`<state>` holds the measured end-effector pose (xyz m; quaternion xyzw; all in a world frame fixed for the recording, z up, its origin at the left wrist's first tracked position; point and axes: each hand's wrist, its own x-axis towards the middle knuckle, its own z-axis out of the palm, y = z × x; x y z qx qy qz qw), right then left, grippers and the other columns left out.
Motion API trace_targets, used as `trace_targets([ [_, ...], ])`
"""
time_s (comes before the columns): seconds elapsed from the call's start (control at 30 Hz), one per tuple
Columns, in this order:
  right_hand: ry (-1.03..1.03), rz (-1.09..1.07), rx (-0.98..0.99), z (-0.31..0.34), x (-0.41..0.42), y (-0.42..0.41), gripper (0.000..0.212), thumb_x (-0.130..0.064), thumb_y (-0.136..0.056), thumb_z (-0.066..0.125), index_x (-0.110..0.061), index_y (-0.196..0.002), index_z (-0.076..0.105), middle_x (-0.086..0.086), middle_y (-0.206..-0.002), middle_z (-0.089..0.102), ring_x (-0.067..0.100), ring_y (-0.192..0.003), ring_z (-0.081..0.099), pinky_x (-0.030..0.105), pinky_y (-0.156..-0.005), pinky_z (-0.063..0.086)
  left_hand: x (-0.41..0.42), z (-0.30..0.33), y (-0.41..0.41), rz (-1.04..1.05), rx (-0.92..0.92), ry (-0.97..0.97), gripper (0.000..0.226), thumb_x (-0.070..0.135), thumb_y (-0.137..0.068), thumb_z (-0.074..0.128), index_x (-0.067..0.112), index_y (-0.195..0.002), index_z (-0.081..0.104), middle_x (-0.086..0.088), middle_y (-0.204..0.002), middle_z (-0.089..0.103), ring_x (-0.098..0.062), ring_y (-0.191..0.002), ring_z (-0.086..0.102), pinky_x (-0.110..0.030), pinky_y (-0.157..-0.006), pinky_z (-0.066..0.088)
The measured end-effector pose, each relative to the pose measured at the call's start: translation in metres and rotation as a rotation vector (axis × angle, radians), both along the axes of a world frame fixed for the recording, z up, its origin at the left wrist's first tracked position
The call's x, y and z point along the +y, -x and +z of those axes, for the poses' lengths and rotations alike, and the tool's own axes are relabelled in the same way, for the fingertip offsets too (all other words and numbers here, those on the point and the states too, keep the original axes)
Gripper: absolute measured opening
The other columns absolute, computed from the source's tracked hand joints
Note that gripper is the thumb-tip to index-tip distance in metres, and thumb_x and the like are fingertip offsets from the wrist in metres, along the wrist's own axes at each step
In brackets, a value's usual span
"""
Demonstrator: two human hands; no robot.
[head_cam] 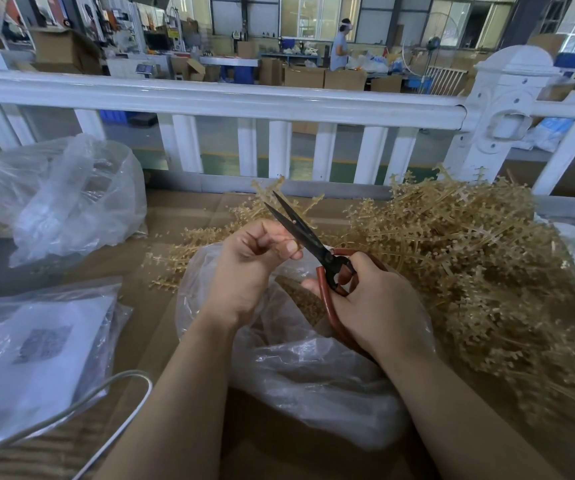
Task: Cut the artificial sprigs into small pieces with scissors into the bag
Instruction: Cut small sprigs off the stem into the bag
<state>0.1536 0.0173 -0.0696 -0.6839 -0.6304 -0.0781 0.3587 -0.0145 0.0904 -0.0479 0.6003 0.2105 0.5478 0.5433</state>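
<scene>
Tan cut pieces already line my bag under both hands, yet the sprig heap at three o'clock looks barely dented. My left hand seems to pinch a sprig stub; my right hand grips the scissors, blades parted. A white cable lies at seven o'clock, spare bags at ten.

Dark, matt metal blades on the scissors, their handles sleeved in smooth red rubbery tubing inside the right hand's curled fingers. Beneath both hands, a thin, glossy, crinkled clear plastic bag. Beyond the fingertips, a heap of tan, matt, knobbly plastic sprigs. All rest on dull brown cardboard.
</scene>
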Motion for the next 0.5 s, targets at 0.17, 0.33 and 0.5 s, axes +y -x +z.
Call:
trace_targets([
  [0.17,-0.008,-0.011,-0.012,-0.0012,0.0015,-0.0011,0.067,-0.098,-0.075,0.029,-0.034,-0.080,0.047,-0.020,-0.060,0.055,0.003,-0.058,0.059,0.026,-0.056,0.052,-0.0014,0.0016,0.0009,-0.046,-0.049,0.054,0.011,-0.006,-0.082,0.066,-0.004,-0.091,0.060,-0.016,-0.083,0.064,-0.018,-0.076,0.063,-0.029,-0.081,0.054],
  [0.33,-0.003,-0.002,-0.015,-0.0021,0.0016,-0.0017,0.070,-0.099,-0.074,0.028,-0.033,-0.079,0.047,-0.018,-0.064,0.058,0.004,-0.060,0.059,0.025,-0.051,0.050,0.0004,0.0033,0.0069,-0.116,-0.133,0.233,0.004,0.012,-0.079,0.064,0.014,-0.082,0.065,-0.002,-0.079,0.066,-0.017,-0.080,0.062,-0.031,-0.084,0.053],
  [0.5,-0.013,0.012,-0.058,-0.0020,0.0027,-0.0011,0.073,-0.100,-0.075,0.025,-0.032,-0.080,0.049,-0.016,-0.065,0.060,0.005,-0.058,0.058,0.024,-0.050,0.045,-0.0008,0.0034,0.0087,-0.100,-0.192,0.340,0.018,0.026,-0.088,0.068,0.015,-0.074,0.063,0.001,-0.068,0.059,-0.009,-0.064,0.056,-0.022,-0.067,0.052],
])
